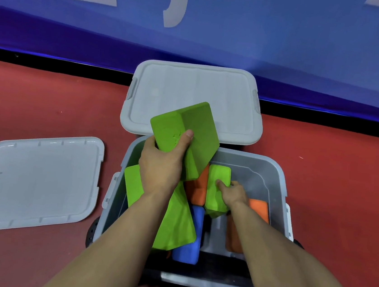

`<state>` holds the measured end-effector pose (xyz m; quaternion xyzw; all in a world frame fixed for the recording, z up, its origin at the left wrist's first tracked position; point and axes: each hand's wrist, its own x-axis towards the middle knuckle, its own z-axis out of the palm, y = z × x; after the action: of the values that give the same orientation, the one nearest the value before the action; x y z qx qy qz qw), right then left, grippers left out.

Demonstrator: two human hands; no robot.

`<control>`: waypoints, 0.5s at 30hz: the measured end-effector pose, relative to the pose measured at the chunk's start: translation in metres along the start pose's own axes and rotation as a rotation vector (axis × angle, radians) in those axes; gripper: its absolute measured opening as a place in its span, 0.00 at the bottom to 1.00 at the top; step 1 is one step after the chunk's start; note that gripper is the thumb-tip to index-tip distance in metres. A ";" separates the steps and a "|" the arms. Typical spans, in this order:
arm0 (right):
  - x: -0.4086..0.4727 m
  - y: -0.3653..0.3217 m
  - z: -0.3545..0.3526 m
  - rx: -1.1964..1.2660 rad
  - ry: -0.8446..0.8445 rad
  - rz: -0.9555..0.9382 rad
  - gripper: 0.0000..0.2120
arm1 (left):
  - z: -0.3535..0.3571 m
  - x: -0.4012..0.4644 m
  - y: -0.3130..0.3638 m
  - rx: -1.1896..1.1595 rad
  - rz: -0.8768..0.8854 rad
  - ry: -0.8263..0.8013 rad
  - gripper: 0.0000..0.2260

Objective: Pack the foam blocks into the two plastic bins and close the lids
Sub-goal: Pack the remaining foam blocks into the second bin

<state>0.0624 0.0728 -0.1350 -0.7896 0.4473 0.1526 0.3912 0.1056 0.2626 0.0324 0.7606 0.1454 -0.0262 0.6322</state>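
So there's one open grey plastic bin (pixel 272 174) on the red floor (pixel 46 108), a second grey bin with its lid on (pixel 193 96) just past it, and one loose grey lid (pixel 35 184) lying off to the left. Left hand (pixel 160 163) grips a green foam block (pixel 185 128), tilted above the bin's far-left corner. Right hand (pixel 234 193) reaches inside, fingers on an upright green block (pixel 219 177); can't tell if it's gripping. I count four green blocks, two orange, one blue.
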 end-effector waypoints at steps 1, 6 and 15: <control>-0.004 -0.005 -0.003 -0.017 0.024 0.006 0.31 | 0.000 -0.001 0.001 0.010 0.006 -0.002 0.26; -0.043 -0.052 -0.043 0.281 0.171 -0.220 0.22 | 0.001 -0.010 0.009 0.071 0.030 -0.033 0.26; -0.158 -0.081 -0.111 0.501 -0.232 -0.468 0.43 | 0.006 -0.033 0.021 0.135 0.063 -0.280 0.23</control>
<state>0.0298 0.1058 0.0693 -0.7275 0.2307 0.0333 0.6453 0.0800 0.2472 0.0590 0.7945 0.0298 -0.1219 0.5942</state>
